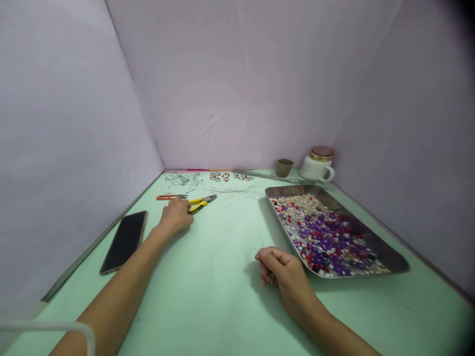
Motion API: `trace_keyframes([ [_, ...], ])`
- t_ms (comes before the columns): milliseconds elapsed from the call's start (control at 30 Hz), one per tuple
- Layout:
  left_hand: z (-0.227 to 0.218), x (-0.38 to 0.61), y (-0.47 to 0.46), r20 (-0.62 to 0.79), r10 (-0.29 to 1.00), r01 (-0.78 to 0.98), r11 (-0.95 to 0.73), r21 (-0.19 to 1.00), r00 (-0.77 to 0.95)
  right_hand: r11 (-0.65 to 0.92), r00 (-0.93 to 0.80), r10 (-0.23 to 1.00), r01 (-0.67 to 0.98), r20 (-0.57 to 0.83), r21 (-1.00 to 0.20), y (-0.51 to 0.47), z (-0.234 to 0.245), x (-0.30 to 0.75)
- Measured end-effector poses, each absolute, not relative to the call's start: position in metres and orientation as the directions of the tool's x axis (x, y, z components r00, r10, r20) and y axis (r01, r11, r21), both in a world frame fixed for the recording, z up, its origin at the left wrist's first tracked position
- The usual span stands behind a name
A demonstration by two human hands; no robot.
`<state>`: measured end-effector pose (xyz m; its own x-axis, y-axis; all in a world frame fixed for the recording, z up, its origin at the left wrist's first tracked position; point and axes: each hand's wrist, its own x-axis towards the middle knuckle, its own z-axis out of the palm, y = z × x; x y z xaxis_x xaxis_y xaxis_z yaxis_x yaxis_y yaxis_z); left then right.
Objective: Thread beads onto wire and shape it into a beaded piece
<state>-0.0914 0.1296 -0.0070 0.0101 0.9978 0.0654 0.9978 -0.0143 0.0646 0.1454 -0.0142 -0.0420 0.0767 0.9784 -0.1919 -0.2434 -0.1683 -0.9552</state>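
Note:
My left hand [176, 215] reaches forward on the green table and closes over the handles of the yellow-and-black pliers [202, 202]. Just beyond it lie small orange-handled snips [170, 197]. My right hand [284, 274] rests on the table near the steel tray [386, 247], fingers curled in a pinch around thin wire pieces [259, 243] that stick up from it. The tray holds several purple, red, white and gold beads [322, 235].
A black phone [124, 241] lies at the left by the wall. At the back are loose wires [183, 180], small beaded rings [220, 176], a brown cup [284, 167] and a white lidded mug [317, 165]. Walls enclose three sides.

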Motion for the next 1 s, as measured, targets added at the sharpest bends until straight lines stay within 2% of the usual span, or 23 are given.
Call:
trace_keyframes([
  [133,-0.012,-0.084,0.138,0.005,0.995,0.995,-0.096,0.04,0.096,-0.167,0.093,0.976,-0.273,-0.199,-0.947,-0.013,-0.04,0.144],
  [267,-0.017,-0.077,0.13,-0.007,0.996,0.996,-0.087,0.03,0.087,-0.163,0.103,0.974,-0.307,-0.203,-0.938,-0.012,-0.039,0.144],
  [333,-0.016,-0.074,0.116,-0.011,0.998,0.997,-0.067,0.05,0.068,-0.151,0.116,0.974,-0.316,-0.196,-0.937,-0.011,-0.039,0.144],
  [400,-0.012,-0.072,0.098,-0.031,0.998,0.992,-0.053,0.118,0.057,-0.138,0.125,0.974,-0.332,-0.188,-0.933,-0.01,-0.038,0.143],
  [433,-0.008,-0.071,0.088,-0.054,0.996,0.978,-0.059,0.2,0.071,-0.135,0.126,0.974,-0.34,-0.187,-0.931,-0.009,-0.037,0.142],
  [467,-0.003,-0.069,0.077,-0.095,0.992,0.884,-0.035,0.465,0.089,-0.134,0.126,0.974,-0.342,-0.186,-0.93,-0.006,-0.036,0.14],
  [500,0.002,-0.068,0.067,-0.149,0.984,0.711,0.036,0.703,0.098,-0.135,0.123,0.975,-0.339,-0.186,-0.931,-0.003,-0.034,0.138],
  [533,0.007,-0.067,0.057,-0.203,0.967,0.506,0.098,0.857,0.156,-0.136,0.119,0.976,-0.332,-0.184,-0.934,0.002,-0.032,0.136],
  [567,0.011,-0.065,0.049,-0.238,0.941,0.314,0.157,0.936,0.241,-0.132,0.114,0.978,-0.325,-0.177,-0.937,0.007,-0.031,0.133],
  [633,0.017,-0.063,0.036,-0.274,0.892,0.087,0.26,0.962,0.359,-0.095,0.117,0.984,-0.311,-0.138,-0.945,0.02,-0.029,0.126],
  [700,0.018,-0.062,0.031,-0.259,0.883,0.038,0.266,0.963,0.391,-0.031,0.143,0.987,-0.296,-0.077,-0.955,0.034,-0.029,0.119],
  [800,0.018,-0.062,0.03,-0.245,0.908,0.216,0.178,0.96,0.34,0.038,0.203,0.979,-0.271,-0.018,-0.962,0.051,-0.034,0.115],
  [900,0.017,-0.062,0.029,-0.213,0.932,0.43,0.07,0.9,0.294,0.069,0.274,0.962,-0.289,-0.013,-0.955,0.06,-0.04,0.116],
  [1000,0.01,-0.061,0.026,-0.204,0.935,0.465,0.049,0.884,0.289,0.092,0.29,0.957,-0.293,0.003,-0.952,0.061,-0.045,0.118],
])
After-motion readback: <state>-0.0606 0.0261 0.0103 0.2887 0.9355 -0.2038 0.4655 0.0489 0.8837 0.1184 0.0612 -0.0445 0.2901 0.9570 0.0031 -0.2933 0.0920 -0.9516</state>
